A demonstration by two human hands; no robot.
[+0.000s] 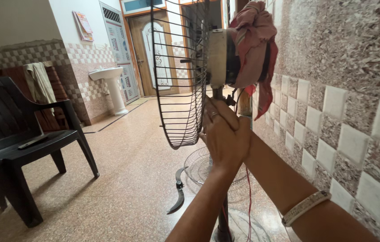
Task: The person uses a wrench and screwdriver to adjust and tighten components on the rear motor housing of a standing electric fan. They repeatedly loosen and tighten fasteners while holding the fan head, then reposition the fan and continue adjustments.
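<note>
black plastic chair [24, 143] | white pedestal basin [109, 85] | wooden door [156, 54] | tiled wall [346, 116]

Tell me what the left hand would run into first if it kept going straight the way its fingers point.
The left hand points up along the fan's metal neck; it would probably first meet the cream round motor housing, though depth is unclear.

A tiled hallway with a speckled, polished stone floor [122, 179]. The right wall [346, 89] is mottled pinkish tile banded with white squares. At left stands a dark plastic armchair [24, 143] (a slim remote-like object lies on its seat). Beyond it, a white pedestal washbasin [111, 87] stands near a brown wooden door with an arched glass panel [158, 54]. Soft daylight.
</note>
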